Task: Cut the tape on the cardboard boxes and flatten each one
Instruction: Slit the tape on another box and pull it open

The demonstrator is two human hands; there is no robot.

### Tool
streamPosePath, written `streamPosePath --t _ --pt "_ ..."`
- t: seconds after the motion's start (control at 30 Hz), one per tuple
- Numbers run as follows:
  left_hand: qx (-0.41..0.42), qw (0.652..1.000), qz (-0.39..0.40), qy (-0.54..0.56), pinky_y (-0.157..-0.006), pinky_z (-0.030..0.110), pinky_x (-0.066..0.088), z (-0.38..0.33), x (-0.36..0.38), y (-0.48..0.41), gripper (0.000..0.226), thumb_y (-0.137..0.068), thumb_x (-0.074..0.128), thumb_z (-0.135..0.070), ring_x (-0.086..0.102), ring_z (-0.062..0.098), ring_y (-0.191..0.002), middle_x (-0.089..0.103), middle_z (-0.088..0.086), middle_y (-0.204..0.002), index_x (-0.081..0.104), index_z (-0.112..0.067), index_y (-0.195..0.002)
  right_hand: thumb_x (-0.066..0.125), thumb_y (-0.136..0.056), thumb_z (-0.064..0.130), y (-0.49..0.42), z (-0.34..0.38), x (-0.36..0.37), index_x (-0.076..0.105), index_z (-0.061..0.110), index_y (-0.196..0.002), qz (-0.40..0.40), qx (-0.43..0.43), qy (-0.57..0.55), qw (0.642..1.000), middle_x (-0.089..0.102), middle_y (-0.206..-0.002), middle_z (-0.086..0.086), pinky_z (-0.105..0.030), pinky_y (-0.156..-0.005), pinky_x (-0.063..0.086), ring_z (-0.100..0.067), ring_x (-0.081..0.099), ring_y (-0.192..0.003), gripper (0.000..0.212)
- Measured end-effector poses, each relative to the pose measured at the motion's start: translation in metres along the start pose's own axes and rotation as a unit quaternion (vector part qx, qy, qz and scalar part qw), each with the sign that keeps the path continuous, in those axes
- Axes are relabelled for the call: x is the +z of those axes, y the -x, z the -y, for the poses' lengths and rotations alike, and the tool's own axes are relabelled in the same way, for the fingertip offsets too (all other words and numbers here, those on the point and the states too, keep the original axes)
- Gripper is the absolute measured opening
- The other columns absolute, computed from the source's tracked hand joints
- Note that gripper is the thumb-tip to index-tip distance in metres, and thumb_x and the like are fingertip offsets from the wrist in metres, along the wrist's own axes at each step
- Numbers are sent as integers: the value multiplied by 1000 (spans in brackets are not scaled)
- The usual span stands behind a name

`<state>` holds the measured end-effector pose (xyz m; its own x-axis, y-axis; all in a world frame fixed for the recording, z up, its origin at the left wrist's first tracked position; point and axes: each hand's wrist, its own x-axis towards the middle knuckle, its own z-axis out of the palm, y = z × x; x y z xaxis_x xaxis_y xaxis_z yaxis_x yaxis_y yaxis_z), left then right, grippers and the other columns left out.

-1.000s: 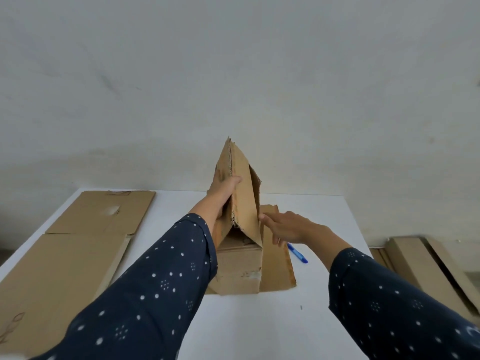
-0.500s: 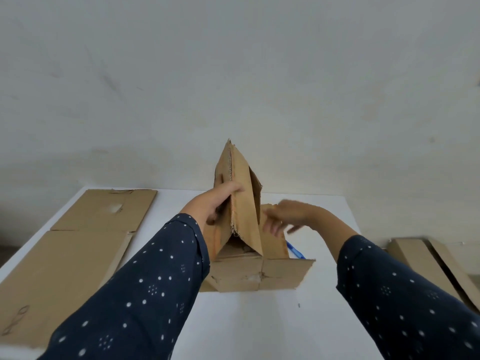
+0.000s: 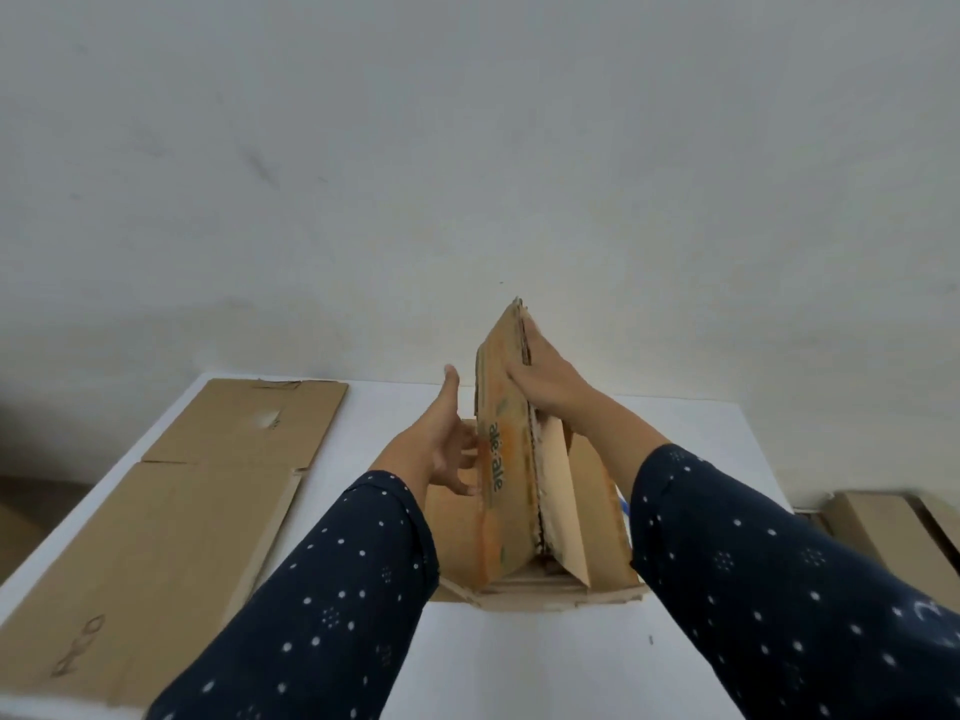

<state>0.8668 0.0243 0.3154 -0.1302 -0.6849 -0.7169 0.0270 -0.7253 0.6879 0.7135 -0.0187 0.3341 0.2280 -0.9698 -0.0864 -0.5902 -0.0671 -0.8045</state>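
A brown cardboard box stands on edge in the middle of the white table, folded nearly flat into an upright wedge, with green print and orange marks on its left face. My right hand lies with straight fingers against the right side of the upright panel near its top. My left hand is beside the printed left face, fingers spread and touching it, thumb up. Lower flaps of the box spread out on the table below.
A large flattened cardboard sheet covers the left part of the table. More cardboard lies lower down beyond the table's right edge. A blue pen peeks out at the box's right side. A plain wall rises behind.
The upright panels have closed together into a thinner wedge. My right hand moved up onto the panel's right side, and my left hand let go of the top edge and dropped to the left face.
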Motion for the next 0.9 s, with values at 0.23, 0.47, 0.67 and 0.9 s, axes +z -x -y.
streamPosePath --t 0.23,0.47,0.67,0.9 --pt "22 993 -79 79 -67 48 59 -24 13 -72 101 -67 40 -97 72 36 -92 74 17 -105 67 -17 -121 32 -103 43 4 -3 -1 -3 36 -157 -24 -5 -42 999 11 -165 10 -45 -120 24 -18 20 -149 65" --pt "126 973 -187 -60 -94 38 48 -73 21 -31 122 -68 54 -92 54 26 -114 47 4 -124 30 -6 -150 41 -87 35 2 -13 6 1 52 -151 1 -8 -61 998 21 -161 12 -51 -112 37 -20 29 -145 78" --pt "145 978 -48 -142 -102 42 46 -98 23 -52 101 -63 67 -86 59 21 -110 60 4 -133 53 -17 -136 45 -89 62 -4 -19 2 20 52 -150 14 7 -93 996 32 -156 13 -48 -113 34 -13 32 -142 66" --pt "144 979 -66 -127 -91 38 32 -96 6 -77 100 -72 65 -79 44 23 -111 50 5 -143 44 -16 -146 64 -92 25 -18 -71 -32 38 28 -150 44 118 110 986 48 -145 -2 -31 -100 39 -21 50 -127 63"
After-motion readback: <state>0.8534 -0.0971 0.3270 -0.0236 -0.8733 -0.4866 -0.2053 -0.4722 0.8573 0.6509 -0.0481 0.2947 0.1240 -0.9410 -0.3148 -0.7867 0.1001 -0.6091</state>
